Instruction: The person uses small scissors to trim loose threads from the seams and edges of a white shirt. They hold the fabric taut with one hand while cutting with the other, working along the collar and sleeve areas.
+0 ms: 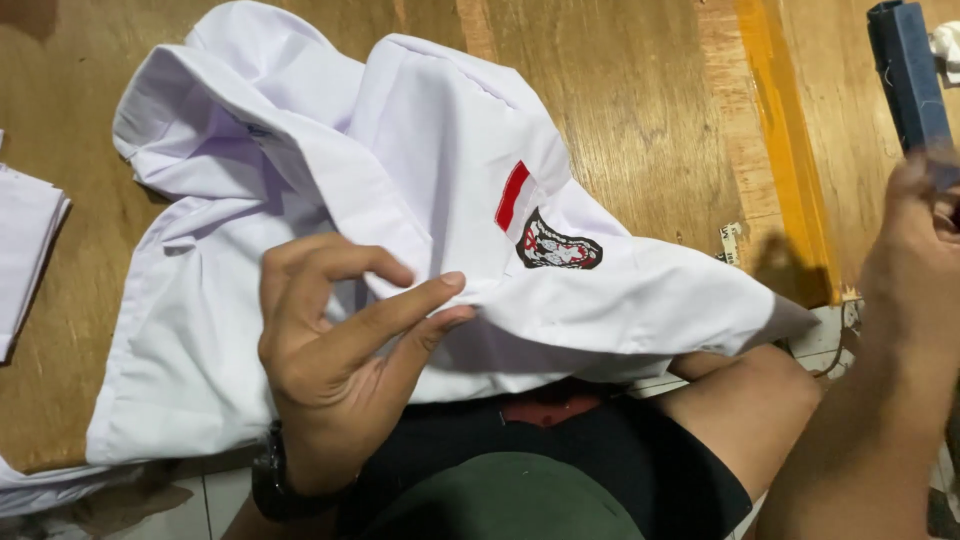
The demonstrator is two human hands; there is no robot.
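Pinching a fold of the white shirt (pixel 420 170) between thumb and forefinger, the left hand (pixel 335 345) lifts the cloth just below the sewn badge (pixel 556 247) and the small red-and-white flag patch (pixel 512 195). That grip is a light one, with the other fingers curled clear, which seems meant to raise the fabric so the patch area stays flat and readable. A dark wristwatch (pixel 272 480) sits on that wrist.

The right hand (pixel 915 260) is up at the frame's edge, closed round the lower end of a dark blue bar-shaped tool (pixel 908 75); its blur hides how the fingers lie.

The shirt lies rumpled, spread across the wooden tabletop (pixel 620 110), with its lower edge draped over the person's lap and bare knee (pixel 760 400), near enough for both hands. More white cloth (pixel 25 250) lies folded at the left edge.
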